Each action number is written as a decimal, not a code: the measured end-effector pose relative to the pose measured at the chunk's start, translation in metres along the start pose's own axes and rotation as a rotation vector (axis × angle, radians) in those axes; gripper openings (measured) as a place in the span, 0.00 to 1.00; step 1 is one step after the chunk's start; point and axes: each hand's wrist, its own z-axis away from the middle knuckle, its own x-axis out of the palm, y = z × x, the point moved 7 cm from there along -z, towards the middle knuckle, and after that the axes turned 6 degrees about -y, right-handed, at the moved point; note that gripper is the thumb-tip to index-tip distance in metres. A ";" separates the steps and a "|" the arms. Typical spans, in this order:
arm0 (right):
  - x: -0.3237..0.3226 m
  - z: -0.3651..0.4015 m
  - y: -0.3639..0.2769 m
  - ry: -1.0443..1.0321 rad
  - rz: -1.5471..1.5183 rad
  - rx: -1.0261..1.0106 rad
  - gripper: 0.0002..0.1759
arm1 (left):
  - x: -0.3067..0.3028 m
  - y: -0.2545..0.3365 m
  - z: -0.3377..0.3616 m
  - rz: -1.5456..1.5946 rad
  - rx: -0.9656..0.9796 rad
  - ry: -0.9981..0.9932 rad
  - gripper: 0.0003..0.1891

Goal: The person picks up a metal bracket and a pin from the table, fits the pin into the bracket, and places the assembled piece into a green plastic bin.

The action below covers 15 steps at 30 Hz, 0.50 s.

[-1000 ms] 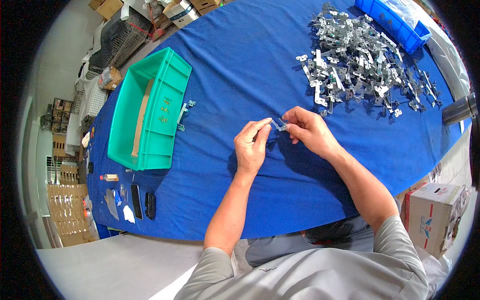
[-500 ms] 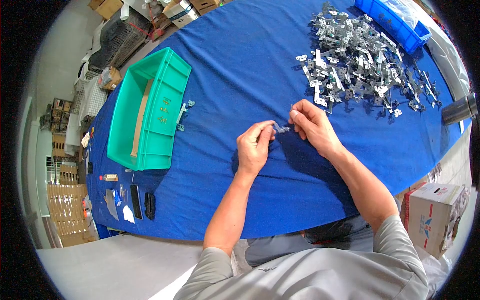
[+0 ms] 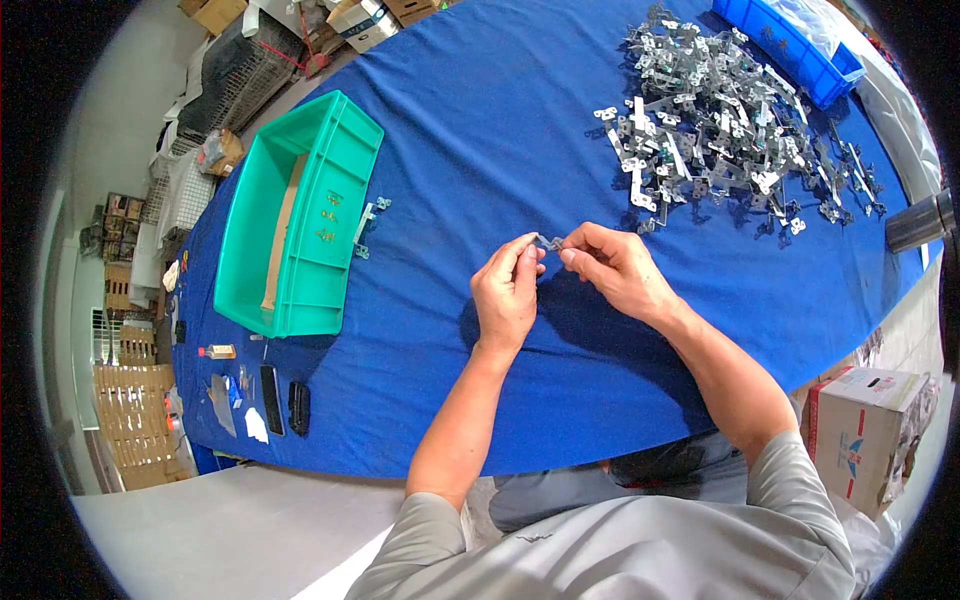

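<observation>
Between my two hands, above the blue cloth, is a small metal bracket [image 3: 549, 243]. My left hand [image 3: 508, 290] pinches its left end between thumb and fingers. The fingers of my right hand [image 3: 618, 268] are closed at the bracket's right end; fingertips cover part of it. A large heap of similar metal brackets [image 3: 700, 120] lies beyond my right hand. One more bracket [image 3: 367, 228] rests beside the green crate [image 3: 313, 220], left of my hands.
A blue basket [image 3: 800, 55] stands behind the heap. At the lower left lie a small bottle [image 3: 217, 352], a black phone-like object [image 3: 272, 400] and a black case [image 3: 299, 409]. A metal tube [image 3: 918, 222] juts in at the right, above a cardboard box [image 3: 865, 430].
My right hand has moved left and its fingertips now meet the bracket, which was held by my left hand alone. My left hand has shifted slightly left and up.
</observation>
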 end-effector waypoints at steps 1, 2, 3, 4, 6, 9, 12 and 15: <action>0.000 0.000 0.000 0.006 0.006 0.007 0.10 | -0.001 0.001 0.000 -0.019 0.019 0.005 0.11; -0.001 0.001 0.001 0.011 0.012 0.013 0.09 | -0.002 0.002 0.000 -0.037 0.038 0.011 0.11; -0.001 0.001 0.000 0.016 0.018 0.020 0.09 | -0.004 0.005 -0.001 -0.052 0.051 0.024 0.10; -0.002 0.001 -0.004 0.024 0.064 0.009 0.09 | -0.006 0.008 -0.002 -0.067 0.065 0.038 0.09; -0.005 0.001 -0.012 0.040 0.157 -0.012 0.09 | -0.009 0.015 -0.004 -0.119 0.116 0.059 0.09; -0.007 0.000 -0.009 0.057 0.205 -0.027 0.08 | -0.010 0.021 -0.004 -0.208 0.202 0.079 0.09; -0.005 -0.001 0.003 0.034 0.125 0.056 0.08 | -0.010 0.022 -0.003 -0.239 0.224 0.086 0.08; -0.003 -0.001 0.009 0.087 -0.117 0.115 0.07 | -0.009 0.025 -0.003 -0.247 0.236 0.076 0.08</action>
